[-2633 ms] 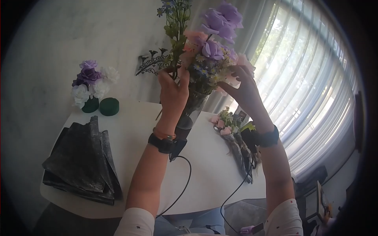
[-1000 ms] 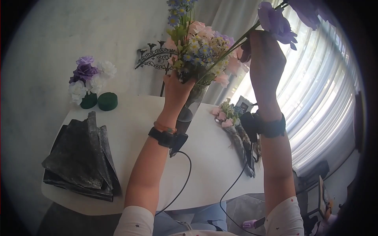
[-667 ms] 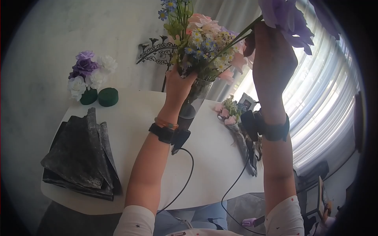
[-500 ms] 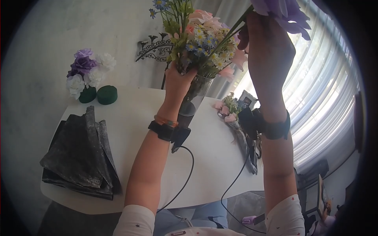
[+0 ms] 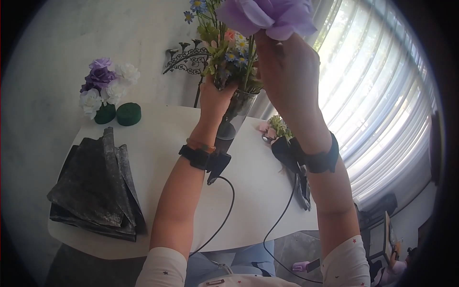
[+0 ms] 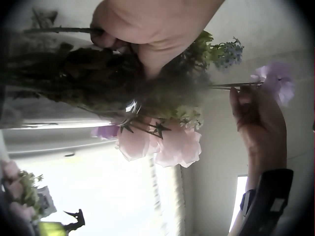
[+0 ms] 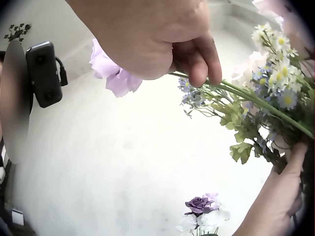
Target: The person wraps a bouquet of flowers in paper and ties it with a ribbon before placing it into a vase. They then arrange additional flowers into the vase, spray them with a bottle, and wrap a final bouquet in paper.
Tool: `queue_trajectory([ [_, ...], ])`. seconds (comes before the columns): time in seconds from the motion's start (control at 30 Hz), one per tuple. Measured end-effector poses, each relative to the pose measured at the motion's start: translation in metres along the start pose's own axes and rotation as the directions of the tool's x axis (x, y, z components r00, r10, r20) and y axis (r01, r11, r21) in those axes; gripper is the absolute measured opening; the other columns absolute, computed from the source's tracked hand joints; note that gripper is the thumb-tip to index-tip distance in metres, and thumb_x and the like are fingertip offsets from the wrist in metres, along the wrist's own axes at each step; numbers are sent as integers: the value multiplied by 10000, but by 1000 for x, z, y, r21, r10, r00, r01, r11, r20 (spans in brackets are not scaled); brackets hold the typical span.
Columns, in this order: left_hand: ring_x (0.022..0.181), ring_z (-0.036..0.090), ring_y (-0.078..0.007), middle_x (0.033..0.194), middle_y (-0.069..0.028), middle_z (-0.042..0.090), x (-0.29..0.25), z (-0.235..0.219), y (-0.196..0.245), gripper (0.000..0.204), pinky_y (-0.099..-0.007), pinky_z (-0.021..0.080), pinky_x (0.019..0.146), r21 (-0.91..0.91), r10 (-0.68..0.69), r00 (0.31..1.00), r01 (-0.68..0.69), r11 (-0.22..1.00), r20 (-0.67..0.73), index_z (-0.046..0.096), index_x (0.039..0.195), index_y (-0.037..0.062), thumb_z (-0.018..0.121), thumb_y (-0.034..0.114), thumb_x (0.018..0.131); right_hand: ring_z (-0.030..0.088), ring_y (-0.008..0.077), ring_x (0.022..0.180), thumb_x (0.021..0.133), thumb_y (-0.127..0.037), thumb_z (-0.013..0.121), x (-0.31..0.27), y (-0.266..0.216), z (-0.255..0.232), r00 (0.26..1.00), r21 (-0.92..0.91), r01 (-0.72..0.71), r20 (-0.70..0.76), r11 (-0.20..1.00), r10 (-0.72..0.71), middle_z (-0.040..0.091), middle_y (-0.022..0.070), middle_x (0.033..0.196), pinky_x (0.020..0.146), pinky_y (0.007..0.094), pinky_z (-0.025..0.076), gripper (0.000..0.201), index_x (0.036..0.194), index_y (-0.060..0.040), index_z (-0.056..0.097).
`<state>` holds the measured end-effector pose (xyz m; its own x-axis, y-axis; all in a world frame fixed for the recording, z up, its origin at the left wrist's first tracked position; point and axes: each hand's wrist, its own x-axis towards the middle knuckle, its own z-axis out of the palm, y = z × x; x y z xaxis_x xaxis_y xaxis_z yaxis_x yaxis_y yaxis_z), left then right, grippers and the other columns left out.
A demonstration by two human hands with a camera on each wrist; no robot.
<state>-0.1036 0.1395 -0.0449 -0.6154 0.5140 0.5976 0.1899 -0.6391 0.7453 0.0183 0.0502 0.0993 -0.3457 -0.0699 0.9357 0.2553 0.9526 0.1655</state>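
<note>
Just beneath a light purple bloom (image 5: 267, 16), the right hand (image 5: 291, 79) pinches its green stems (image 7: 256, 102), which run down into the flowers, while at the rim of the glass vase (image 5: 236, 119) the left hand (image 5: 215, 101) has its fingers curled round a dark stem (image 6: 59, 30) whose bare end sticks out beside the glass. Pink roses (image 6: 172, 142) and white daisies (image 7: 284, 73) crowd the vase's mouth; farther out on the white table (image 5: 253, 191), folded dark sheets (image 5: 88, 186) lie near a green block (image 5: 129, 114) and purple-and-white flowers (image 5: 101, 85).

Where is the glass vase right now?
In the head view, the glass vase is near the middle, just right of the left hand, with flowers in its mouth.
</note>
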Motion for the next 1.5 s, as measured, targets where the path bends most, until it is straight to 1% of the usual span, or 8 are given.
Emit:
queue_trajectory([
  [0.23,1055,563,-189,1200,-102,581,-1,-4,6,644,-317,426,906,-44,-8,996,12,999,88,459,1290,-12,739,230,762,623,255,502,933,-161,507,-27,40,36,987,29,-150,63,988,148,613,147,652,531,364,470,207,935,44,536],
  [0.3,1048,564,-194,1204,-106,577,-1,-7,9,623,-320,426,905,-65,27,994,-20,998,109,456,1293,-8,722,198,769,570,464,759,880,-62,503,-35,44,37,951,33,-287,128,957,281,600,267,782,661,481,456,114,913,42,534],
  [0.43,1019,575,-212,1166,-115,597,0,-9,9,549,-330,432,890,-39,0,997,3,999,83,496,1257,-2,687,173,773,601,432,768,882,-93,520,-43,81,36,993,3,-92,69,996,92,611,257,784,659,469,466,152,912,51,558],
  [0.5,1006,580,-214,1147,-118,607,-1,-10,10,520,-329,434,882,26,-6,998,5,1000,66,515,1238,-1,679,174,777,632,384,703,892,-119,517,-37,86,24,829,78,-542,213,837,517,620,243,761,654,446,481,190,897,64,568],
  [0.8,959,603,-196,1059,-119,653,1,-6,7,433,-302,437,866,-58,22,997,-17,998,78,581,1136,-39,683,197,788,610,272,577,944,-170,463,-43,136,34,956,69,-200,-202,977,210,562,182,770,440,370,529,251,931,80,456],
  [0.9,966,601,-191,1070,-115,651,1,-5,2,431,-299,436,871,-85,21,997,-14,996,80,579,1143,-36,679,186,788,542,267,820,821,-21,529,-47,139,30,952,-213,-298,-134,931,274,507,131,913,701,368,452,273,1093,-17,532],
  [0.97,967,600,-191,1073,-110,651,1,-6,4,435,-299,437,873,-32,-3,997,5,999,81,574,1151,-34,676,181,787,537,281,820,884,-47,469,-36,104,23,762,250,-589,-147,769,631,516,137,945,707,368,447,191,1058,9,521],
  [1.5,1002,589,-190,1122,-97,632,0,-7,10,449,-304,434,879,-36,-93,991,97,995,95,569,1171,-22,681,175,783,642,188,591,832,-43,516,-38,114,33,909,34,-359,241,933,341,636,129,799,571,297,514,198,1011,39,497],
])
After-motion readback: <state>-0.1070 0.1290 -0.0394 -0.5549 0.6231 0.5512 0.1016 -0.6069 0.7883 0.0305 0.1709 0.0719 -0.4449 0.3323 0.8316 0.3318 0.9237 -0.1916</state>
